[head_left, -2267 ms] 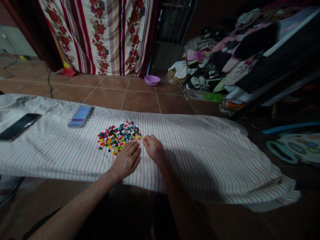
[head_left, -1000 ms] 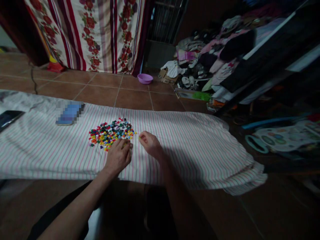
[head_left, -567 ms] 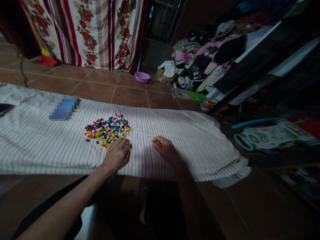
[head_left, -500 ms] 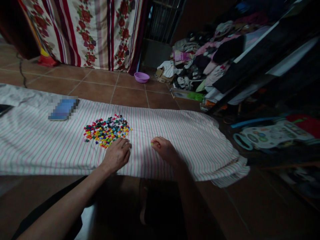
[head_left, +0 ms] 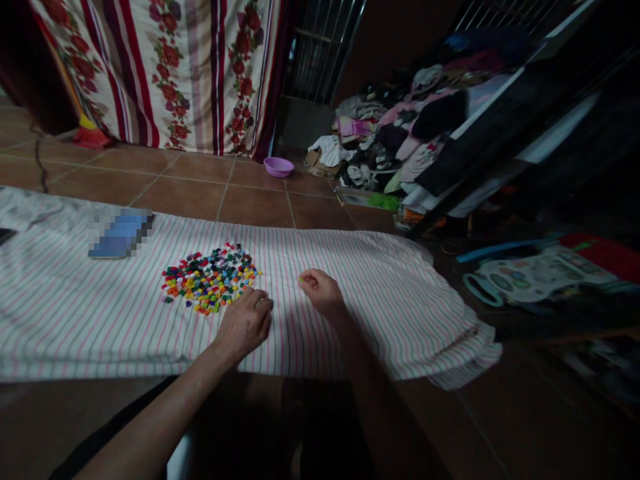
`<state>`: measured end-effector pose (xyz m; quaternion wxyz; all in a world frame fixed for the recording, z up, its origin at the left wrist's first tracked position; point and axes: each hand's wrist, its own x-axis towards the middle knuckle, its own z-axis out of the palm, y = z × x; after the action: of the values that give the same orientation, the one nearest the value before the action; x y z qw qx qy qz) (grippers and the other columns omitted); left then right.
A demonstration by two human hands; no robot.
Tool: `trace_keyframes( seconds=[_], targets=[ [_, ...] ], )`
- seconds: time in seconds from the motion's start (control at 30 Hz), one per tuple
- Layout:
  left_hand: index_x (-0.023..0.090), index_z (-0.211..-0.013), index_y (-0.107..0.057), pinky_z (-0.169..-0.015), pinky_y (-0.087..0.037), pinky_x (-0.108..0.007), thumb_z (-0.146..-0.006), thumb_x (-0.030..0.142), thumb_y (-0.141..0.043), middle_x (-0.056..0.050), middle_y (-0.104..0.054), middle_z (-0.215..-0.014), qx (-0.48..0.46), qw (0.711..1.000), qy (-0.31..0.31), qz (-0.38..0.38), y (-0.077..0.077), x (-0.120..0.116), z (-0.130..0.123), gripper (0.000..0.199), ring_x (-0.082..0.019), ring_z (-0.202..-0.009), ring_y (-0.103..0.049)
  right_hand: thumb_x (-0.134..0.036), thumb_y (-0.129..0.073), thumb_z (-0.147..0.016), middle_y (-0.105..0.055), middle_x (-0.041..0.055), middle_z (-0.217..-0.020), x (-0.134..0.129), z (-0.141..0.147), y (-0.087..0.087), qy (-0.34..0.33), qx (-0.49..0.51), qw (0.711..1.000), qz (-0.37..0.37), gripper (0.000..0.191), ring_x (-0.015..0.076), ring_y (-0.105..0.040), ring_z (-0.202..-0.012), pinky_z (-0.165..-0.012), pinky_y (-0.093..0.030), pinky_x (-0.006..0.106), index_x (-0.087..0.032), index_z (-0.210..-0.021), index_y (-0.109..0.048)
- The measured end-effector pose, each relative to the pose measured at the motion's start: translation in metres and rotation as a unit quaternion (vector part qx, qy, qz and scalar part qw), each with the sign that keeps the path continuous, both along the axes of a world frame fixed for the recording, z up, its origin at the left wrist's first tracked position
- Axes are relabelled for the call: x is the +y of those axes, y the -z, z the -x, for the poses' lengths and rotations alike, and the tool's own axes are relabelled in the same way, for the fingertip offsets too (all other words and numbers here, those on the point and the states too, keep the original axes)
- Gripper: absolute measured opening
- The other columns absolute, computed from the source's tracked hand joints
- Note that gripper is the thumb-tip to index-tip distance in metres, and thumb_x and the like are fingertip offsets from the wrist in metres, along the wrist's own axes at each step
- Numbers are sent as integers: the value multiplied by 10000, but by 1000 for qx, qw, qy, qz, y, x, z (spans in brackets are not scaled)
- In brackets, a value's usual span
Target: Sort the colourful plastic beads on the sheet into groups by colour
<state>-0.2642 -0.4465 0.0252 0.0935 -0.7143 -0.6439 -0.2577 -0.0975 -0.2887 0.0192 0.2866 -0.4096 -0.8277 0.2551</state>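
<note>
A loose heap of small, many-coloured block-like pieces (head_left: 210,275) lies on the striped cloth (head_left: 395,320). At the heap's lower right edge, my left hand (head_left: 246,321) rests low over the cloth, back upward and fingers curled down. Its fingertips are hidden beneath it, so what they hold, if anything, does not show. To the right, apart from the heap, my right hand (head_left: 323,291) is closed in a pinch. Between its thumb and finger sits a tiny yellow-green piece (head_left: 302,281), just above the cloth.
A phone-like device (head_left: 121,233), partly pixelated, lies left of the heap, and a dark object's edge (head_left: 6,235) shows at far left. Beyond the cloth are a purple basin (head_left: 279,167), a flowered curtain (head_left: 200,80) and piled clothes (head_left: 395,127). A toy-like panel (head_left: 540,273) is at right.
The whole view has shifted, with the cloth lower in it. My left hand has moved slightly right, away from the heap. My right hand keeps its pinch on the yellow-green piece.
</note>
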Motion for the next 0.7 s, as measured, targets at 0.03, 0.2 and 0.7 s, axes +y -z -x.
trace_keyframes(
  seconds=[0.03,0.2,0.7],
  targets=[
    [200,-895,-622,-698,-498,-338,-872,189,-462,-70,-635,-935,1,1000,-7,4,0,0,0,162,-198,-890,-538,-203,-563,-771,-657,13,-791,8,7,0,6,3,1000,-4,113,129,-607,-711,-706,-478,249,-189,-843,-650],
    [202,-853,-605,-691,-502,-324,-880,181,-453,-60,-621,-873,-14,1000,-10,12,3,-1,5,156,-188,-865,-538,-158,-550,-756,-670,8,-785,51,44,-2,50,-27,998,-20,134,131,-616,-728,-740,-480,254,-195,-823,-660],
    [206,-769,-565,-686,-500,-315,-888,164,-452,-42,-591,-830,-38,998,-7,59,6,4,12,169,-178,-845,-541,-134,-550,-854,-688,60,-938,99,97,3,95,-177,977,-75,189,171,-627,-872,-781,-457,268,-205,-948,-697]
  ],
)
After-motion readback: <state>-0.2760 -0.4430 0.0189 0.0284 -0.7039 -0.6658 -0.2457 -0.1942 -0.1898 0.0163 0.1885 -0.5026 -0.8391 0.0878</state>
